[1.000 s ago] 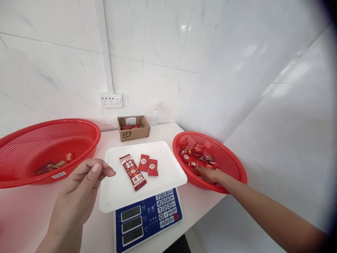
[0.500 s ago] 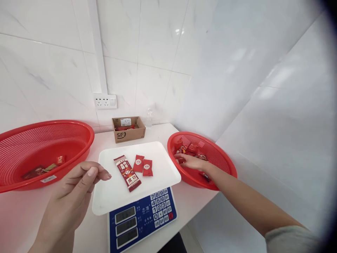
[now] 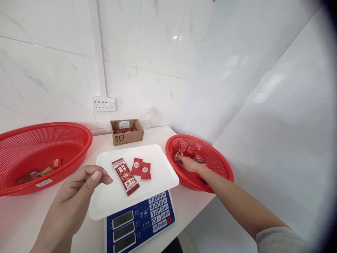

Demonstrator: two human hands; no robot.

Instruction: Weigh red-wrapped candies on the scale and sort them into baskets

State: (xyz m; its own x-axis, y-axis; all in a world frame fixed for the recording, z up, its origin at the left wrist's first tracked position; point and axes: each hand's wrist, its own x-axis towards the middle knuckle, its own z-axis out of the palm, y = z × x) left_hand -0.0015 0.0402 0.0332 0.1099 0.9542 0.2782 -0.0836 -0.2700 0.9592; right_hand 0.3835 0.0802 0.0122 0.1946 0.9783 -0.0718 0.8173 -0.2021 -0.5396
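Note:
A blue digital scale (image 3: 140,221) carries a white tray (image 3: 163,175). On the tray lie a long red snack packet (image 3: 125,176) and two small red candy packets (image 3: 141,168). My left hand (image 3: 79,189) hovers just left of the tray, fingers curled loosely with thumb and forefinger nearly touching, nothing in them. My right hand (image 3: 187,163) reaches into the small red basket (image 3: 221,167) at the right and rests among several red candy packets (image 3: 188,151). Its fingers are down in the pile and partly hidden.
A large red mesh basket (image 3: 65,135) at the left holds a few packets (image 3: 37,172). A small cardboard box (image 3: 127,131) and a clear bottle (image 3: 147,121) stand at the back by the tiled wall. A wall socket (image 3: 104,104) is above. The table edge runs just right of the small basket.
My right hand has moved from the near side of the small basket toward its far left, among the candies. My left hand has barely shifted. The view has drifted slightly.

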